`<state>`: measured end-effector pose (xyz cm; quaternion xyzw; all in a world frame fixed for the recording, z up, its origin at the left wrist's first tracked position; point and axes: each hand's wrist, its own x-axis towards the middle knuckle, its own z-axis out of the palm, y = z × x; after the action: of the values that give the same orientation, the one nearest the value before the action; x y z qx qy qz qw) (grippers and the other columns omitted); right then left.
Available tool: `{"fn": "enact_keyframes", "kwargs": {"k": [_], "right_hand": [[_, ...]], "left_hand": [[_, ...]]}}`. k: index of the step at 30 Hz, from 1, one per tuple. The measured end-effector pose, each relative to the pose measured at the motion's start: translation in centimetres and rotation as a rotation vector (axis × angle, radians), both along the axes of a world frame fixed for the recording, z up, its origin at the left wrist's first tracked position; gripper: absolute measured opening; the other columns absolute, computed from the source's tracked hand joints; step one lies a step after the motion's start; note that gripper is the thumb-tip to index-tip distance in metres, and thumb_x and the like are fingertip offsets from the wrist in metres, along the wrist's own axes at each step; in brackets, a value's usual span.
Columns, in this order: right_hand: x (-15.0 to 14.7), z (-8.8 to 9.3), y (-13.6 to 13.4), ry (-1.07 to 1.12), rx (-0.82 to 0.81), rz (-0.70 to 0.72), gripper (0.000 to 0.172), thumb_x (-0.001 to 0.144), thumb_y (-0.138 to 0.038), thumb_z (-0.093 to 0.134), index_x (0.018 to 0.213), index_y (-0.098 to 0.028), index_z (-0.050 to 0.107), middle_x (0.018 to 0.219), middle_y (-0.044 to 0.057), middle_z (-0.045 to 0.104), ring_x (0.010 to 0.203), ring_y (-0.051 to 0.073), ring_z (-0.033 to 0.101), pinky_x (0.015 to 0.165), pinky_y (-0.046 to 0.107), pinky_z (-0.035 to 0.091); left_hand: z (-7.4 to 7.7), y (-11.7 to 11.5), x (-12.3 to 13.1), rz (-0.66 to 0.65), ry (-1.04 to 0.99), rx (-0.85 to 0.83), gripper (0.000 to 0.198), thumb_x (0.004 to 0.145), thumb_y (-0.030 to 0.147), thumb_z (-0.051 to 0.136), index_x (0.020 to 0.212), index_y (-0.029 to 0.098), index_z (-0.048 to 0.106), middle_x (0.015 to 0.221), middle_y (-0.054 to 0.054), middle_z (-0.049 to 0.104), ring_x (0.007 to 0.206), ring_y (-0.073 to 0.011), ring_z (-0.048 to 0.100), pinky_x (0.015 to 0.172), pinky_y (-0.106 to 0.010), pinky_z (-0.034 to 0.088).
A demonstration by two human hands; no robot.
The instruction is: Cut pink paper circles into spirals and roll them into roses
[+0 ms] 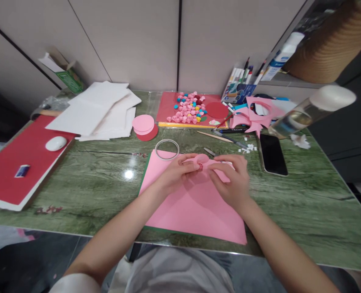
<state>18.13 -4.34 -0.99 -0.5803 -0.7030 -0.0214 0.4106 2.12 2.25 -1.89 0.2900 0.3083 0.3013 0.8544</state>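
My left hand (pixel 176 173) and my right hand (pixel 231 179) meet above a pink paper sheet (pixel 195 211) lying on the green table. Both pinch a small rolled pink paper piece (pixel 201 160) between their fingertips, the fingers curled round it. A ring of clear tape (pixel 167 149) lies just beyond my left hand. Small scissors or tweezers (pixel 210 152) peek out behind the paper piece.
A black phone (pixel 273 154) lies to the right, beside a clear bottle (pixel 311 110). At the back are a red tray of several small paper flowers (pixel 189 110), pink paper discs (pixel 144 124), pens (pixel 240 81), white sheets (pixel 101 108), and a mouse (pixel 56 143) on a red board (pixel 12 179).
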Motion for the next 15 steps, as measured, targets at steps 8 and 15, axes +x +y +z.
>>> {"fn": "enact_keyframes", "kwargs": {"k": [8,15], "right_hand": [[-0.1,0.1,0.7,0.092,-0.252,0.037,0.015,0.079,-0.032,0.057,0.091,-0.029,0.066,0.097,0.003,0.059,0.094,0.020,0.051,0.083,0.039,0.039],[0.1,-0.1,1.1,0.290,-0.372,0.078,0.009,0.075,-0.032,0.062,0.079,-0.026,0.066,0.093,0.003,0.058,0.093,0.019,0.054,0.084,0.037,0.041]], "left_hand": [[-0.2,0.0,0.1,0.012,0.019,0.062,0.039,0.061,0.015,0.073,0.098,0.016,0.059,0.081,-0.001,0.066,0.073,-0.0079,0.061,0.072,-0.021,0.044],[-0.4,-0.1,0.3,0.060,0.085,0.204,0.038,0.060,0.014,0.073,0.095,0.017,0.058,0.077,0.000,0.066,0.072,-0.0089,0.060,0.073,-0.023,0.042]]}}
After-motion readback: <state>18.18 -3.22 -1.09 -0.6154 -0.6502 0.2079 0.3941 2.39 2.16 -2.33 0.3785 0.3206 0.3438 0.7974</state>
